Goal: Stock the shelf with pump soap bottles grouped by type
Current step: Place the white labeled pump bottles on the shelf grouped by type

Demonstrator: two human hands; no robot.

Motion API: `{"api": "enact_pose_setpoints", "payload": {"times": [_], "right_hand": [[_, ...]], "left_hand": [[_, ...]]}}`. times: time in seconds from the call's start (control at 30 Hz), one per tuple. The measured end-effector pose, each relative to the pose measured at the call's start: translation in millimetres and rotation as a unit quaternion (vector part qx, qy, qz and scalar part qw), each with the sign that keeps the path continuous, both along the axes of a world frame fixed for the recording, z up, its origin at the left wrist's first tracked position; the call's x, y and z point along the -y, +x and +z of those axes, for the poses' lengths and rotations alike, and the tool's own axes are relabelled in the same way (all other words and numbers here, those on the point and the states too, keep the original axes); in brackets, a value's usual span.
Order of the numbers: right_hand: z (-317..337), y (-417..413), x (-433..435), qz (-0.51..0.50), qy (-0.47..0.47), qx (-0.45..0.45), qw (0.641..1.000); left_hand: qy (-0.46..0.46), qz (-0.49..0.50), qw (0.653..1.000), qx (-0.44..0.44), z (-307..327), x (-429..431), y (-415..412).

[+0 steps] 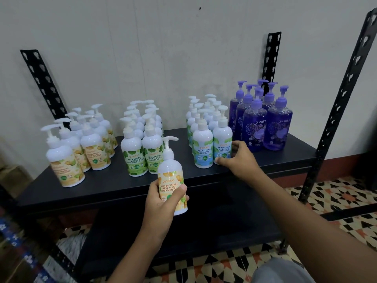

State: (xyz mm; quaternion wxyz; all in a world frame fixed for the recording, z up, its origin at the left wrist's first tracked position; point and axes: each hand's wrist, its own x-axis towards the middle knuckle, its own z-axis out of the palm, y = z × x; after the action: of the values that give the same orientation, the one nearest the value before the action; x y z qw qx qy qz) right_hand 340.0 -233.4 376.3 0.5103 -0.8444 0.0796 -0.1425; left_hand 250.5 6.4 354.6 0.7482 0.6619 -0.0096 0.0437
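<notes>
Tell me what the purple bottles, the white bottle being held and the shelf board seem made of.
Purple bottles: see-through glossy plastic, probably; violet liquid shows through. Orange-label bottle in the left hand: opaque white plastic, glossy highlights. Shelf board: dark, matte; painted metal or laminate, cannot tell.

The left hand covers the lower label of the orange bottle. The right hand hides one side of a blue bottle near the front edge of the shelf. Labels of the rear bottles are hidden behind front ones. Small print on the purple bottles is unreadable.
</notes>
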Motion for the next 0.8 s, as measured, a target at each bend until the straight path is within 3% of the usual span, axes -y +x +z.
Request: {"api": "enact_pose_setpoints", "payload": {"times": [0.1,0.23,0.33,0.53,0.67,0.8], "right_hand": [[-1,-15,-11,-0.045,0.014,0.027,0.999],[2,-52,-49,-0.076,-0.013,0.129,0.989],[6,-70,-92,-0.012,-0.065,0.180,0.981],[6,-70,-181,0.121,-0.186,0.175,0.959],[2,-63,-233,0.204,-0.267,0.178,0.925],[-4,-46,-264,0.228,-0.326,0.159,0.904]], "left_hand": [[-0.002,0.003,1.000,0.008,5,-11,-6],[-0.010,0.017,1.000,0.015,12,-37,-18],[-0.007,0.037,0.999,0.017,18,-64,-28],[0.002,0.105,0.994,0.028,25,-125,-38],[0.018,0.154,0.987,0.037,24,-166,-41],[0.065,0.190,0.978,0.052,22,-199,-34]]}}
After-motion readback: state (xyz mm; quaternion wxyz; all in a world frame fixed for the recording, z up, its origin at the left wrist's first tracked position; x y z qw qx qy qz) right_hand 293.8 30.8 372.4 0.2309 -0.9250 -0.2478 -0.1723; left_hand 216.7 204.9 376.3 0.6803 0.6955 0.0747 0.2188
